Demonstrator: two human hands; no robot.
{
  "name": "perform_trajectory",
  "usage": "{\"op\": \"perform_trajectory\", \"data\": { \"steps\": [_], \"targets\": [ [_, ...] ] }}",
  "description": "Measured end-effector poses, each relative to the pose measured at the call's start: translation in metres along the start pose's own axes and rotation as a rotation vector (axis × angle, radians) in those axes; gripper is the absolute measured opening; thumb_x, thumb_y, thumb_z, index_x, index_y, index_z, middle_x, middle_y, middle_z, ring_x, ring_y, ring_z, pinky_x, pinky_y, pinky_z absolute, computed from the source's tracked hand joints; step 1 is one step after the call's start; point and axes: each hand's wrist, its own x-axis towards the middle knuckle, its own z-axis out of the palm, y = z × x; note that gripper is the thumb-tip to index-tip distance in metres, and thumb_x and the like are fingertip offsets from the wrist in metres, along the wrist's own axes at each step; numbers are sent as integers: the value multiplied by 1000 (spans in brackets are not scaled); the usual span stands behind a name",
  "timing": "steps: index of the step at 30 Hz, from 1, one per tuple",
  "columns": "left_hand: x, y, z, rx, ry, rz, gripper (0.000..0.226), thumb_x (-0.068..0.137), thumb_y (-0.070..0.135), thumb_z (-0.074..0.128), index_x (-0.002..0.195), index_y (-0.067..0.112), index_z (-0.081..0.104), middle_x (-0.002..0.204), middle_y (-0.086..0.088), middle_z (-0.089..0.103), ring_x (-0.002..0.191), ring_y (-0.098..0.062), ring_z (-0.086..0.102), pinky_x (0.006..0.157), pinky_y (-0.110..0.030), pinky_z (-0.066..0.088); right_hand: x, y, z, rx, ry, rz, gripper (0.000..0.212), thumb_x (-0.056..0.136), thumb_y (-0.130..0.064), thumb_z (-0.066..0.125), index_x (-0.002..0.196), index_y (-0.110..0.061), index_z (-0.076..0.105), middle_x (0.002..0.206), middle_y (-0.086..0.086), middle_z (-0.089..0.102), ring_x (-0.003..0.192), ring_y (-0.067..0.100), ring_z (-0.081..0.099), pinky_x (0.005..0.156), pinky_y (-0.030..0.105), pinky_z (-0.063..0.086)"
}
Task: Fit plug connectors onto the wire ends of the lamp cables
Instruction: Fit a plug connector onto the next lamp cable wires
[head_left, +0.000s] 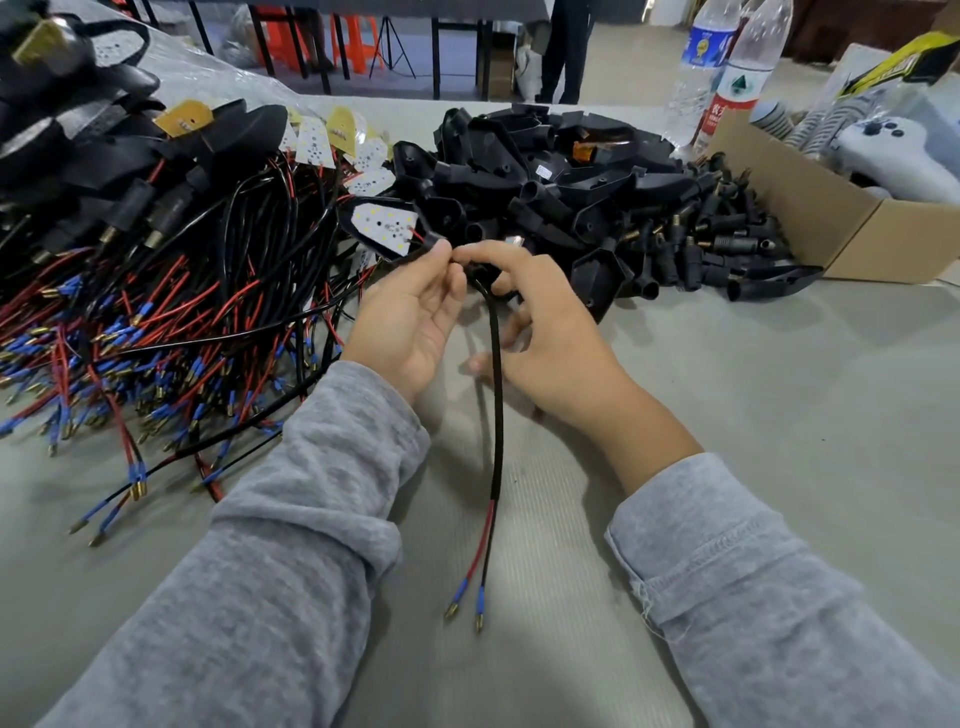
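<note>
My left hand (410, 312) pinches the neck of a small black lamp (387, 228) with a white LED board, held above the table. My right hand (540, 322) grips the top of the lamp's black sleeved cable (497, 395) just beside the left fingertips. The cable hangs down toward me and splits into a red and a black wire, each ending in a blue sleeve and a brass tip (465, 608). What sits between the two hands' fingertips is hidden.
A tangle of finished lamps with red and black wires (156, 322) covers the left. A heap of black housings (545, 171) and plug connectors (727, 234) lies behind my hands. A cardboard box (810, 208) and two water bottles (727, 73) stand at the right.
</note>
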Motion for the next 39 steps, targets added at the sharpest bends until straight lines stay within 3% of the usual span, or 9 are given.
{"op": "perform_trajectory", "data": {
  "steps": [6,12,16,19,24,27,33,37,39],
  "targets": [
    [2,0,-1,-1,44,-13,17,94,5,58,78,6,62,67,-3,70,56,-3,63,53,-14,51,-2,-10,-1,178,42,-64,9,94,-13,64,101,-11,71,97,8,59,81,12,56,75,16,44],
    [2,-1,-3,66,17,-33,33,90,6,65,59,11,74,71,-2,71,62,-5,66,59,-15,53,3,-7,-8,521,273,263,30,104,-24,47,90,-10,69,74,4,58,65,16,58,57,22,48],
    [2,-1,-1,76,86,-45,11,89,13,68,79,9,67,73,-4,68,65,-11,65,60,-21,55,6,-3,-13,697,406,374,30,105,-25,46,85,-12,64,62,0,51,54,14,54,53,22,46],
    [3,4,-3,96,105,-65,20,91,24,64,103,9,59,82,-8,64,63,-17,65,59,-25,54,9,0,-17,814,475,419,30,105,-25,46,84,-10,62,58,0,48,51,13,52,52,23,43],
    [1,2,1,436,100,5,14,89,20,68,100,13,63,78,-2,70,66,-15,66,52,-21,50,12,2,-24,1152,658,436,23,104,-24,47,91,-10,60,60,-3,57,56,9,61,57,20,51],
    [-1,2,-1,643,-25,20,2,87,15,71,88,15,69,81,-3,71,71,-17,67,54,-21,51,12,6,-32,1234,755,454,29,106,-29,41,92,-11,60,61,-2,57,56,10,61,57,20,51],
    [-2,3,-6,925,-363,-61,18,88,18,69,102,28,72,93,6,72,72,-10,67,61,-21,54,14,13,-38,1114,830,484,37,108,-28,33,85,-11,56,70,4,53,54,10,52,55,21,48],
    [-2,4,-9,984,-578,-146,31,81,14,74,109,27,72,112,4,71,100,-11,66,96,-27,50,13,13,-38,896,825,512,35,108,-25,33,84,-12,56,64,-1,54,44,6,47,46,19,41],
    [-4,5,-9,1029,-643,-217,34,76,16,75,106,32,73,111,0,72,104,-14,64,98,-28,47,13,12,-36,803,800,527,35,107,-24,34,86,-14,60,60,-4,50,41,3,42,41,16,35]
  ]
}}
